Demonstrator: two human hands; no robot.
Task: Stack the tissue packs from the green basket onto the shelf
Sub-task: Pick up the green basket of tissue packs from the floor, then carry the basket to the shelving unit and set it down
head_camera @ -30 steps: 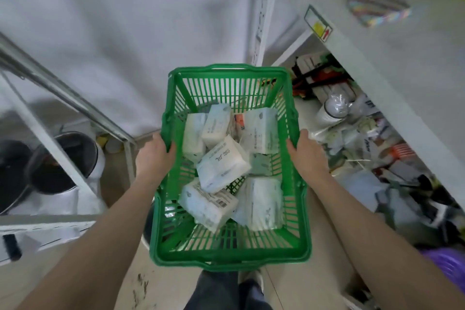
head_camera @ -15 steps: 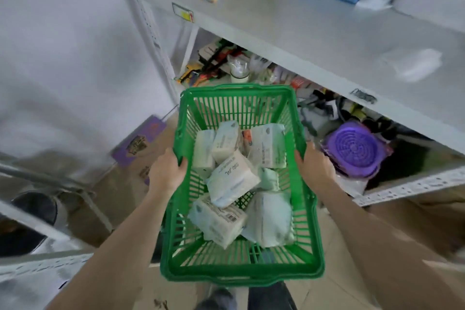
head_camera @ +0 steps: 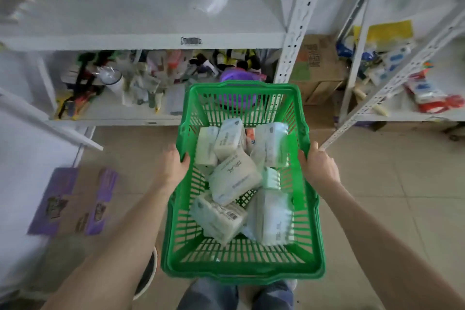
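While both hands carry it, the green basket [head_camera: 242, 269] hangs in the near middle of the view, above the person's knees and the tiled floor [head_camera: 377, 178]. Loose tissue packs [head_camera: 234, 178] lie jumbled inside it, some flat, some leaning on each other; none has been taken out. The left hand [head_camera: 173, 166] is closed over the basket's left rim, and the right hand [head_camera: 318, 166] is closed over the right rim, each about halfway along its side.

Beyond the basket's far end stands a white metal shelf [head_camera: 141, 41]. Its upper board is mostly bare, with one crumpled clear wrapper [head_camera: 214, 1] lying on it right of centre. The lower board, just past the basket, is crowded with bottles and tools [head_camera: 120, 83].

The step in hand appears to be bringing the basket to the shelf. To do it well, keep the basket level so the packs do not slide, then rest it somewhere steady near the bare board, freeing one hand to lift packs out one by one.
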